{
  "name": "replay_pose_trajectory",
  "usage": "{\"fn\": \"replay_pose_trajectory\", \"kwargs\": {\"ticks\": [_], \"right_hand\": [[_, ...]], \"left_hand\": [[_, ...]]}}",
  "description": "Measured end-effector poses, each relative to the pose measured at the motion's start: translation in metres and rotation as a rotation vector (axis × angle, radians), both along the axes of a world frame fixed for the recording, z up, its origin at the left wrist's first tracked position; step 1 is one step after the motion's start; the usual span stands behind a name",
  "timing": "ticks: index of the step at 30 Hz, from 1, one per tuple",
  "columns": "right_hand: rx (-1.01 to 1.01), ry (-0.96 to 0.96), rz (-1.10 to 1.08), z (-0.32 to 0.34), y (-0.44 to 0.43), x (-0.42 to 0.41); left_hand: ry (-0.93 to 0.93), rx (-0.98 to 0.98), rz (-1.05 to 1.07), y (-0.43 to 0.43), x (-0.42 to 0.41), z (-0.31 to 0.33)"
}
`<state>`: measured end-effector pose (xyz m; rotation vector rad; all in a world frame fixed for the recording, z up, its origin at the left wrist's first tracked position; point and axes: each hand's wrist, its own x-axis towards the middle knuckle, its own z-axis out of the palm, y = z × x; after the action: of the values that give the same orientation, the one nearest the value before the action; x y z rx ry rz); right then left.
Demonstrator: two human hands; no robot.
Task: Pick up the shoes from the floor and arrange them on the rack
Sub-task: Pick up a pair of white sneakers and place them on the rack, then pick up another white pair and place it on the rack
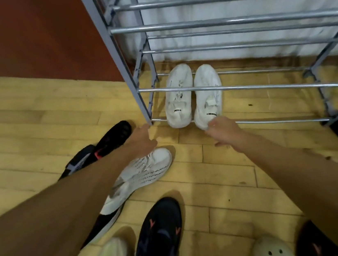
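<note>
On the lowest rails of the grey rack [235, 21], a pair of white shoes [179, 105] sits side by side, toes toward the wall. The right hand [223, 130] hangs loose-fingered just behind one heel, perhaps touching it; its grip holds nothing. The left hand [141, 140], fingers straight and grip open, reaches the rack's front leg above a white knit sneaker [146, 173] on the wooden floor [211, 165].

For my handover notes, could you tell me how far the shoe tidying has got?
Done: white pair on the bottom tier of the rack. In hand: nothing; right hand by its heel, left hand over the white knit sneaker. Left: that, black sneaker, navy sneaker, clog.
</note>
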<state>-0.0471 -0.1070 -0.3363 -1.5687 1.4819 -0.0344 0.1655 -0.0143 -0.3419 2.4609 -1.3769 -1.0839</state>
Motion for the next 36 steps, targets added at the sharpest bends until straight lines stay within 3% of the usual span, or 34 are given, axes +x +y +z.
{"fn": "replay_pose_trajectory", "kwargs": {"ticks": [4, 11, 15, 22, 27, 33, 36], "right_hand": [[0.043, 0.043, 0.251, 0.018, 0.039, 0.011], [0.135, 0.099, 0.509, 0.02, 0.091, 0.018], [0.133, 0.085, 0.512, 0.0, 0.106, 0.013], [0.31, 0.097, 0.315, -0.058, 0.104, -0.019], [0.329, 0.047, 0.225, -0.076, 0.107, -0.021], [0.293, 0.079, 0.303, -0.074, 0.116, -0.033], [0.266, 0.091, 0.322, -0.058, 0.112, -0.044]], "left_hand": [[-0.115, 0.135, -0.122, 0.041, 0.012, 0.021], [-0.237, 0.396, -0.361, 0.073, 0.031, 0.07], [-0.339, 0.483, -0.412, 0.062, 0.015, 0.064], [-0.497, 0.595, -0.232, 0.078, 0.013, -0.006], [-0.558, 0.558, -0.136, 0.072, 0.01, -0.038], [-0.711, 0.421, -0.418, 0.083, -0.014, -0.06], [-0.667, 0.344, -0.438, 0.091, -0.019, -0.049]]}}
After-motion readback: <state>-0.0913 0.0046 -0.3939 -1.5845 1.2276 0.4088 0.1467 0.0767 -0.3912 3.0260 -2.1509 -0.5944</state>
